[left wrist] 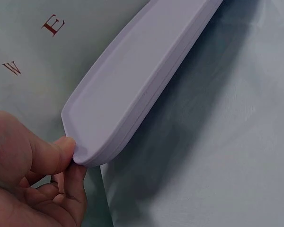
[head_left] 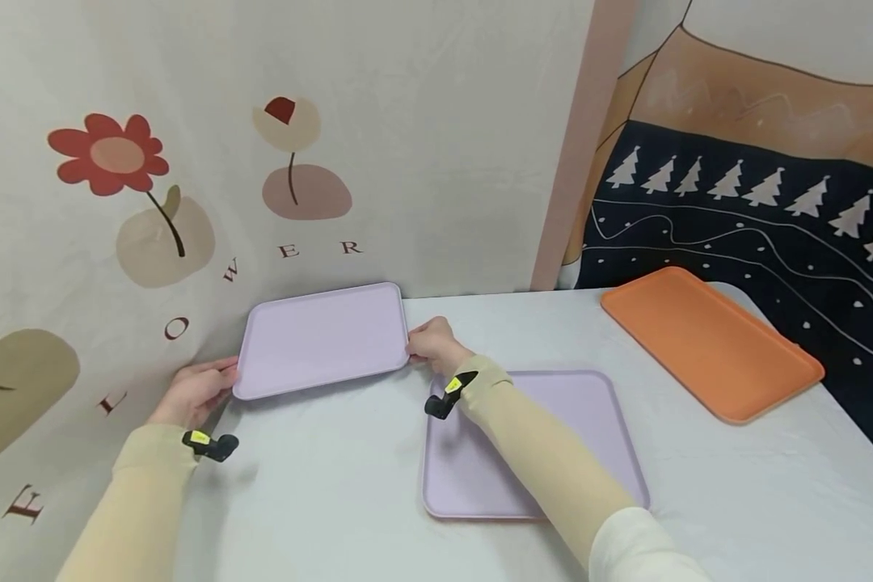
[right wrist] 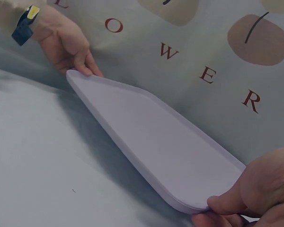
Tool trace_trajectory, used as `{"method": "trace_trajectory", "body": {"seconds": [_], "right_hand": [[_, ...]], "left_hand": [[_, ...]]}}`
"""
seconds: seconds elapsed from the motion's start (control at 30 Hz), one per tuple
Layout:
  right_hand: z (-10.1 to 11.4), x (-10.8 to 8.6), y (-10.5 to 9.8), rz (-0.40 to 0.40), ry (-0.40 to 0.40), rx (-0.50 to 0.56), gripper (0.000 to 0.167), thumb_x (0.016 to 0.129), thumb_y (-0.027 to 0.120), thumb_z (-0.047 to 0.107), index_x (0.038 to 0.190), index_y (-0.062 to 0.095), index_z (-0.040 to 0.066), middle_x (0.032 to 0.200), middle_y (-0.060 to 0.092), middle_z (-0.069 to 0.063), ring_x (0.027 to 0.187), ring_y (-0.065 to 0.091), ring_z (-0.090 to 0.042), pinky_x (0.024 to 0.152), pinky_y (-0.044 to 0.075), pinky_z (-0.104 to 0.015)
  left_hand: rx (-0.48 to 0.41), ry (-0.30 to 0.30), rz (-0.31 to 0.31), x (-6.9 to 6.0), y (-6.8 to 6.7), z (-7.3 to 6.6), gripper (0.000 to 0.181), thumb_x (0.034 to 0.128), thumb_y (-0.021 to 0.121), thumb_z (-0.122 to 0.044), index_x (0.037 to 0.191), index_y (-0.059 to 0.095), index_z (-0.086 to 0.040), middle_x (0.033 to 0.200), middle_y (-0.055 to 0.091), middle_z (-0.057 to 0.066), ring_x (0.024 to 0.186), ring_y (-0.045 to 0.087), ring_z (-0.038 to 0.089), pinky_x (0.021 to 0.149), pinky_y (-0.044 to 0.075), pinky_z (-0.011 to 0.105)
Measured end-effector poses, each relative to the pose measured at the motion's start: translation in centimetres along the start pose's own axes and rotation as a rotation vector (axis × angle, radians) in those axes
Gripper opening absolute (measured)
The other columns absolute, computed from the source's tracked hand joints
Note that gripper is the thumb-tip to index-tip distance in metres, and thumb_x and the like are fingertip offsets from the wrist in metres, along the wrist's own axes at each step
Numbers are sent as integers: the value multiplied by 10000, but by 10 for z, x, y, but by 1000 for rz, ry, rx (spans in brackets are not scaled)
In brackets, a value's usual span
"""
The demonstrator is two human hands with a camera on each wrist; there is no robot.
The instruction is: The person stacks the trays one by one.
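A lilac rectangular tray (head_left: 323, 339) is held between both hands at the back left, beside the printed wall cloth. My left hand (head_left: 195, 392) pinches its left end near the front corner, thumb on top and fingers below. At the opposite end, my right hand (head_left: 436, 343) grips the rim the same way. In the left wrist view the tray (left wrist: 128, 80) is tilted, with a shadow under its front edge. A second lilac tray (head_left: 480, 469) lies flat on the table, partly hidden by my right forearm.
On the right side of the table lies an orange tray (head_left: 709, 343), angled, with a pale rim showing behind it. A white cloth (head_left: 320, 477) covers the table. The flower-printed hanging cloth (head_left: 436, 145) borders the back and left.
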State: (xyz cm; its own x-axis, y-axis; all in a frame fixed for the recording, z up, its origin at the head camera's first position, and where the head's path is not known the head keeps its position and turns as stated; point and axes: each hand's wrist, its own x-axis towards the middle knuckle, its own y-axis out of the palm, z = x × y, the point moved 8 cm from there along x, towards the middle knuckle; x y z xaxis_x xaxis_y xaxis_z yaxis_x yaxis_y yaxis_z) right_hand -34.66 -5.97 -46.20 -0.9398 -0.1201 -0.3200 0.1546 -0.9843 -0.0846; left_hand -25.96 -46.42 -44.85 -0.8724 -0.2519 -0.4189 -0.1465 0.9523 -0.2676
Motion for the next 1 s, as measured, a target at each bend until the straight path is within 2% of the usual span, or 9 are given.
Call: {"method": "trace_trajectory", "body": {"seconds": [0.07, 0.2, 0.37, 0.47, 0.57, 0.7, 0.83, 0.9, 1.0], "right_hand": [[4, -2, -1, -8, -11, 12, 263, 872, 654, -179, 1133, 676, -166, 1016, 621, -171, 623, 602, -141, 580, 598, -206], [8, -5, -3, -12, -26, 9, 260, 869, 652, -176, 1126, 687, -159, 990, 630, -167, 589, 590, -125, 554, 588, -193], [9, -6, -7, -12, -25, -4, 272, 858, 667, -180, 1127, 698, -148, 1041, 643, -178, 614, 603, -133, 590, 605, -213], [9, -7, -10, -1, -24, 5, 281, 853, 664, -183, 1132, 686, -156, 1075, 634, -184, 652, 615, -144, 614, 612, -221], [8, -8, -11, 12, -18, 10, 289, 856, 662, -184, 1143, 680, -159, 1084, 636, -189, 665, 622, -149, 651, 630, -242], [10, -12, -16, 7, -16, 12, 295, 856, 674, -188, 1148, 685, -151, 1090, 635, -188, 667, 621, -155, 704, 645, -283], [15, -16, -20, 4, -24, 21, 290, 853, 683, -190, 1139, 690, -143, 1060, 636, -187, 661, 621, -158, 651, 628, -253], [18, -18, -21, 8, -27, 19, 282, 855, 689, -180, 1134, 692, -136, 1025, 645, -180, 647, 622, -152, 609, 610, -225], [21, -22, -22, 24, -40, 17, 275, 857, 696, -168, 1130, 694, -133, 977, 661, -171, 631, 626, -141, 584, 601, -206]], "left_hand": [[-26, 6, -9, -2, 0, -4, 664, 1054, 609, 7, 1627, 278, 54, 934, 645, -191, 932, 584, -1, 752, 548, 174], [-8, -7, -14, -6, 0, -10, 663, 1060, 606, -11, 1634, 277, 40, 981, 621, -172, 940, 570, -18, 757, 552, 154], [57, 5, 5, -6, 2, -14, 645, 1084, 584, -62, 1634, 268, 55, 1300, 588, 43, 1008, 548, 19, 783, 552, 154], [78, 12, -13, -6, 3, -16, 631, 1097, 582, -115, 1631, 289, 53, 1534, 444, 191, 1048, 539, 55, 787, 558, 153], [100, 17, -27, -8, 3, -18, 636, 1098, 592, -146, 1627, 300, 54, 1631, 329, 242, 1041, 537, 54, 783, 563, 154], [129, 33, -40, -12, 5, -22, 633, 1078, 625, -124, 1603, 337, 82, 1573, 393, 257, 955, 561, 24, 784, 583, 178], [126, 40, -51, -15, 5, -26, 629, 1066, 646, -115, 1588, 363, 93, 1490, 467, 226, 900, 581, 17, 794, 598, 206], [117, 39, -54, -17, 5, -27, 632, 1063, 652, -116, 1589, 366, 89, 1424, 519, 187, 890, 587, 16, 791, 600, 207], [100, 52, -47, -20, 5, -29, 638, 1057, 658, -105, 1584, 363, 100, 1216, 625, 54, 874, 596, 7, 771, 598, 196]]}}
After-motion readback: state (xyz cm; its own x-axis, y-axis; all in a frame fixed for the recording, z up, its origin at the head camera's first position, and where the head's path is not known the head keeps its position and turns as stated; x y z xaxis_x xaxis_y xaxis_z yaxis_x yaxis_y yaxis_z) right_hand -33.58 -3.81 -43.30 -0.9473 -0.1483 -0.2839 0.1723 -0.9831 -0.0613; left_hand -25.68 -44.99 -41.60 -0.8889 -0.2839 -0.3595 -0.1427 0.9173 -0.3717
